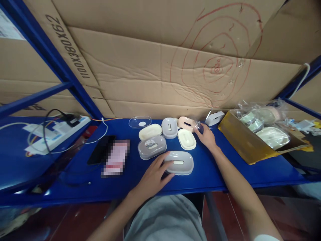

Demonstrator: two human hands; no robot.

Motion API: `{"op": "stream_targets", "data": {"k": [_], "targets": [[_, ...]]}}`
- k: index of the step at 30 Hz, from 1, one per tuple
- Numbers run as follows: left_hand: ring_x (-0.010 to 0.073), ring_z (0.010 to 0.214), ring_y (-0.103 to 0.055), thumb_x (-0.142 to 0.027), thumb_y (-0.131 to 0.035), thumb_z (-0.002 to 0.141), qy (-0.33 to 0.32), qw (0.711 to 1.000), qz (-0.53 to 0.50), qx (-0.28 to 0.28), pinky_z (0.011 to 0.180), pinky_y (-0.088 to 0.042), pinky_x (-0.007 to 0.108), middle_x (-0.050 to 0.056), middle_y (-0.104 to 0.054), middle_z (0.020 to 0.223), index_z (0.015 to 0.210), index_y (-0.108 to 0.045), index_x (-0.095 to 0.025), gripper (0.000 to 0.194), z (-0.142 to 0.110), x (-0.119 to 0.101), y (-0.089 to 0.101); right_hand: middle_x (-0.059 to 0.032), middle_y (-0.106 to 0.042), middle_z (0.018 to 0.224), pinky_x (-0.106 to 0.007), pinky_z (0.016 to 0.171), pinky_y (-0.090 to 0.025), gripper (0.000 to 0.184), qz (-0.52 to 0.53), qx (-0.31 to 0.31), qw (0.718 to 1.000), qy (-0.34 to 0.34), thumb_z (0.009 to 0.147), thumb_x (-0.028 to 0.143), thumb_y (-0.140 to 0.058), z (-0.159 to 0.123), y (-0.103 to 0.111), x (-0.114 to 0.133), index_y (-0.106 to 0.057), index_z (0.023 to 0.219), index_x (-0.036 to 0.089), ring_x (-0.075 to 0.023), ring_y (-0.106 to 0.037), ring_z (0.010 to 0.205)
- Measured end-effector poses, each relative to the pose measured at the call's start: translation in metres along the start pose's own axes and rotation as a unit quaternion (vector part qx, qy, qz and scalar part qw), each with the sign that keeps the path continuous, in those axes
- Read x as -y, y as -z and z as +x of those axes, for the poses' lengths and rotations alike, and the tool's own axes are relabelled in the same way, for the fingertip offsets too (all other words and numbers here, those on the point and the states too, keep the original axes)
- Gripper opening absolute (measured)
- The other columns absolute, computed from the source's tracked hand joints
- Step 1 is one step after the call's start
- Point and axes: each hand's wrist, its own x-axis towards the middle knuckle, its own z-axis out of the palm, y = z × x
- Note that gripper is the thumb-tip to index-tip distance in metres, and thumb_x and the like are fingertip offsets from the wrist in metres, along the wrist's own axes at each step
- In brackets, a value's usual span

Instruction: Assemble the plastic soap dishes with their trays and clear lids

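A grey oval soap dish [179,169] with a pale bar in its middle lies near the table's front edge. My left hand [155,174] grips its left end, thumb in front and fingers over the rim. Further back, my right hand [207,136] closes on a crinkled piece of clear plastic [197,125] beside a peach oval dish [184,121]; its fingertips are partly hidden. Around them lie a cream dish [187,139], a small grey dish [170,131], another cream dish [149,132] and a grey dish under a clear cover [152,152].
An open cardboard box [240,147] of plastic-wrapped pieces stands at right, with a white part [215,118] beside it. A clear oval lid [140,122] lies at the back. To the left are a pixelated phone [116,159], a black flat object [99,152] and a power strip [62,135].
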Motion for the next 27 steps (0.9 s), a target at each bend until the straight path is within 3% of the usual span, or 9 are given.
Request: {"op": "stream_targets", "data": {"k": [3, 10, 13, 15, 17, 19, 21, 23, 27], "targets": [[0.0324, 0.154, -0.054, -0.031, -0.070, 0.105, -0.007, 1.000, -0.005, 0.002, 0.125, -0.052, 0.054, 0.015, -0.049, 0.169, 0.142, -0.065, -0.024, 0.038, 0.001, -0.001, 0.000, -0.0182, -0.071, 0.134, -0.045, 0.099, -0.058, 0.067, 0.064, 0.004, 0.997, -0.030, 0.089, 0.068, -0.071, 0.006, -0.004, -0.007, -0.062, 0.133, 0.018, -0.0307, -0.072, 0.115], [0.0340, 0.156, -0.052, -0.034, -0.076, 0.101, 0.008, 1.000, -0.019, -0.002, 0.126, -0.050, 0.055, 0.015, -0.047, 0.170, 0.138, -0.066, -0.024, 0.040, -0.001, 0.000, 0.000, -0.0139, -0.073, 0.114, -0.044, 0.091, -0.058, 0.078, 0.186, -0.008, 0.980, -0.076, 0.077, 0.089, -0.066, 0.012, -0.005, -0.006, -0.060, 0.115, 0.021, -0.0296, -0.071, 0.104], [0.0328, 0.156, -0.052, -0.031, -0.075, 0.101, 0.032, 0.998, -0.045, -0.020, 0.127, -0.049, 0.053, 0.015, -0.046, 0.171, 0.136, -0.065, -0.025, 0.036, -0.002, 0.000, 0.000, -0.0155, -0.070, 0.128, -0.044, 0.094, -0.058, 0.077, 0.238, -0.015, 0.970, -0.053, 0.085, 0.091, -0.054, 0.011, 0.012, 0.001, -0.058, 0.121, 0.023, -0.0295, -0.071, 0.113], [0.0322, 0.156, -0.053, -0.031, -0.078, 0.099, 0.057, 0.995, -0.076, -0.029, 0.127, -0.048, 0.053, 0.015, -0.049, 0.169, 0.144, -0.058, -0.026, 0.049, -0.003, 0.001, -0.001, -0.0151, -0.066, 0.139, -0.046, 0.101, -0.057, 0.073, 0.268, 0.000, 0.963, -0.011, 0.088, 0.088, -0.054, 0.005, 0.029, 0.010, -0.057, 0.126, 0.026, -0.0293, -0.069, 0.122], [0.0327, 0.154, -0.055, -0.031, -0.083, 0.094, 0.091, 0.989, -0.113, -0.037, 0.127, -0.048, 0.054, 0.016, -0.053, 0.166, 0.156, -0.045, -0.027, 0.073, -0.003, 0.002, -0.002, -0.0122, -0.065, 0.145, -0.045, 0.107, -0.055, 0.069, 0.295, 0.043, 0.953, 0.049, 0.084, 0.084, -0.066, -0.007, 0.046, 0.024, -0.059, 0.125, 0.029, -0.0294, -0.067, 0.130], [0.0335, 0.151, -0.057, -0.032, -0.088, 0.091, 0.127, 0.980, -0.148, -0.045, 0.126, -0.048, 0.056, 0.016, -0.056, 0.163, 0.166, -0.031, -0.030, 0.094, -0.003, 0.003, -0.003, -0.0102, -0.066, 0.146, -0.045, 0.113, -0.052, 0.059, 0.304, 0.135, 0.932, 0.144, 0.083, 0.071, -0.078, -0.025, 0.060, 0.041, -0.063, 0.121, 0.029, -0.0296, -0.064, 0.136], [0.0341, 0.149, -0.060, -0.032, -0.090, 0.089, 0.154, 0.971, -0.174, -0.050, 0.124, -0.051, 0.057, 0.016, -0.058, 0.161, 0.171, -0.020, -0.032, 0.108, -0.003, 0.005, -0.005, -0.0103, -0.066, 0.147, -0.045, 0.117, -0.050, 0.044, 0.271, 0.259, 0.888, 0.267, 0.091, 0.052, -0.079, -0.043, 0.069, 0.057, -0.065, 0.124, 0.028, -0.0278, -0.063, 0.139], [0.0344, 0.146, -0.062, -0.033, -0.090, 0.088, 0.169, 0.966, -0.190, -0.049, 0.121, -0.053, 0.057, 0.016, -0.059, 0.159, 0.173, -0.013, -0.033, 0.115, -0.003, 0.007, -0.006, -0.0097, -0.064, 0.147, -0.043, 0.117, -0.050, 0.037, 0.216, 0.341, 0.845, 0.351, 0.095, 0.037, -0.076, -0.057, 0.073, 0.069, -0.065, 0.128, 0.027, -0.0250, -0.062, 0.139], [0.0358, 0.151, -0.056, -0.036, -0.089, 0.090, 0.164, 0.971, -0.168, -0.039, 0.124, -0.049, 0.058, 0.016, -0.052, 0.165, 0.173, -0.019, -0.034, 0.109, -0.003, 0.007, -0.005, -0.0079, -0.058, 0.149, -0.041, 0.122, -0.048, 0.049, 0.160, 0.392, 0.828, 0.368, 0.087, 0.020, -0.079, -0.068, 0.071, 0.077, -0.062, 0.132, 0.029, -0.0234, -0.056, 0.144]]}}
